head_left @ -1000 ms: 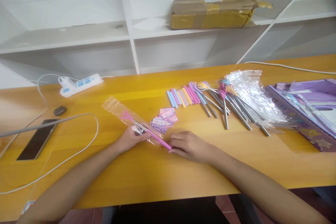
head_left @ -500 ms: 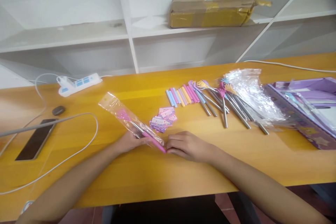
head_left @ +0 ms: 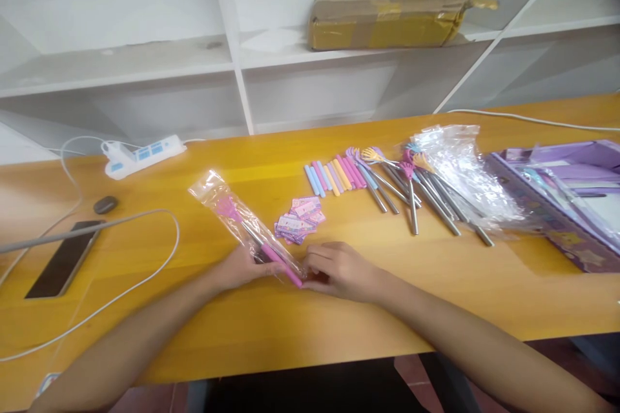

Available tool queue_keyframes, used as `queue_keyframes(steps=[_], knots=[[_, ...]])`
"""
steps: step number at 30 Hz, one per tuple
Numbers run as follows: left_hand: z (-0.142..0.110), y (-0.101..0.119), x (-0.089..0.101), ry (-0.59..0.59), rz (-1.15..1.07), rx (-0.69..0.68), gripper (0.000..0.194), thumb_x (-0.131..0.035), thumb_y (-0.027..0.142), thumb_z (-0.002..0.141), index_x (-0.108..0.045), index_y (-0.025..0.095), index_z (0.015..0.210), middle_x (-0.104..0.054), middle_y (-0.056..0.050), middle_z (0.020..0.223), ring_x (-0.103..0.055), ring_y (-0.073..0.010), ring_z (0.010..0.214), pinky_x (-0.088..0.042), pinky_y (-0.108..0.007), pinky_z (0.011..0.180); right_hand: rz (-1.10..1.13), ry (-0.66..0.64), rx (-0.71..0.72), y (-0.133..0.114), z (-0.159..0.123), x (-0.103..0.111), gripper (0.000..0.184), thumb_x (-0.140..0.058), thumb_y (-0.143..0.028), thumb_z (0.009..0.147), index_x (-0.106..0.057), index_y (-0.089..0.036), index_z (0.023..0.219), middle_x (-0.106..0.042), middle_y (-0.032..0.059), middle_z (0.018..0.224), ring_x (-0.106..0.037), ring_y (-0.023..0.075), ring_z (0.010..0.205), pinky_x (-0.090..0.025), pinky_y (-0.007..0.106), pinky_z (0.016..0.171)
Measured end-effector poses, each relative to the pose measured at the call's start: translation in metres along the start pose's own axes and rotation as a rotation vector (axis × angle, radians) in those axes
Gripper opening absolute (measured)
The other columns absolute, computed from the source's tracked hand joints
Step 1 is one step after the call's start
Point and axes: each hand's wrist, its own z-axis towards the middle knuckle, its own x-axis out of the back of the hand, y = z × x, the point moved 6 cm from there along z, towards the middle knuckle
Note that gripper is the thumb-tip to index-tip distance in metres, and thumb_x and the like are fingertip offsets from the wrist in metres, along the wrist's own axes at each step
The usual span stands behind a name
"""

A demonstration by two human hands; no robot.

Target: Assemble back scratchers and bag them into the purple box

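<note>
Gripping the bag left of centre, the left hand has its thumb across the pink handle, and that thumb seems to be what pins the scratcher against the film. Over to the right hand, just right of the frame's lower middle: fingers curled, thumb tip at the handle's lower end, and whether it pinches plastic or handle, I can't tell! The scratcher slants through the bag, pink claw up and left, handle down and right, an angle that puts the near end right at those fingers. Just above, at centre, the cards overlap in a loose heap, near both hands and presumably handy there. Beyond them the tubes lie side by side, looking sorted for easy picking. Right of centre, more scratchers fan out, shafts toward the person, perhaps for grabbing. Clear bags crowd in beside them, seemingly touching the purple box. Far left, the phone lies well apart, likely out of the way.
</note>
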Motion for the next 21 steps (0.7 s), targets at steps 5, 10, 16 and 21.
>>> queue_keyframes(steps=[5, 10, 16, 21], knots=[[0.002, 0.001, -0.002, 0.002, -0.005, -0.012, 0.024, -0.083, 0.041, 0.089, -0.085, 0.02, 0.1, -0.083, -0.012, 0.099, -0.076, -0.0276, 0.09, -0.06, -0.035, 0.082, -0.001, 0.009, -0.066, 0.001, 0.003, -0.003, 0.026, -0.068, -0.043, 0.104, -0.062, -0.018, 0.097, -0.066, 0.0029, 0.088, -0.057, 0.0116, 0.07, -0.041, 0.025, 0.062], [0.011, 0.012, 0.015, 0.12, -0.112, -0.106, 0.022, -0.087, 0.041, 0.083, -0.084, 0.02, 0.091, -0.08, -0.008, 0.088, -0.072, -0.0249, 0.081, -0.057, -0.033, 0.077, 0.033, -0.042, 0.022, -0.002, 0.002, -0.001, 0.023, -0.066, -0.042, 0.106, -0.066, -0.019, 0.106, -0.068, 0.003, 0.091, -0.06, 0.0123, 0.074, -0.046, 0.026, 0.068], [0.013, 0.022, 0.019, 0.153, -0.109, -0.138, 0.029, -0.082, 0.047, 0.088, -0.081, 0.019, 0.093, -0.077, -0.007, 0.089, -0.07, -0.0224, 0.083, -0.055, -0.03, 0.079, -0.074, 0.072, 0.097, -0.006, 0.0, 0.01, 0.005, -0.06, -0.02, 0.106, -0.065, -0.02, 0.103, -0.065, 0.0038, 0.095, -0.06, 0.0129, 0.081, -0.048, 0.026, 0.071], [0.014, 0.017, 0.018, 0.109, -0.114, -0.141, 0.029, -0.079, 0.048, 0.091, -0.081, 0.02, 0.097, -0.076, -0.007, 0.094, -0.07, -0.0224, 0.086, -0.053, -0.03, 0.081, -0.102, 0.102, 0.029, -0.001, -0.001, 0.009, 0.011, -0.059, -0.016, 0.103, -0.064, -0.019, 0.113, -0.061, 0.009, 0.11, -0.063, 0.0151, 0.094, -0.053, 0.026, 0.075]])
